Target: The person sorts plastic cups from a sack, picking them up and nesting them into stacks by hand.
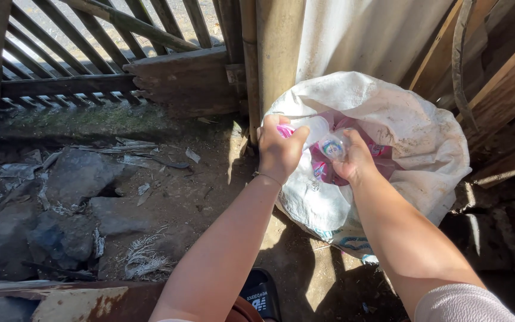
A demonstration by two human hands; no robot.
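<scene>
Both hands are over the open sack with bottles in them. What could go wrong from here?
1. The left hand holds a white bottle with a pink cap over the near rim of the white sack; it might drop outside onto the dirt.
2. The right hand grips a small clear bottle loosely; it could slip.
3. The sack leans against a bamboo post and may slump and spill.

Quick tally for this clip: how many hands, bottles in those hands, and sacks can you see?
Hands: 2, the left hand and the right hand
Plastic bottles held: 2, a white bottle with pink cap in the left, a clear bottle in the right
White sack: 1
Total: 5
</scene>
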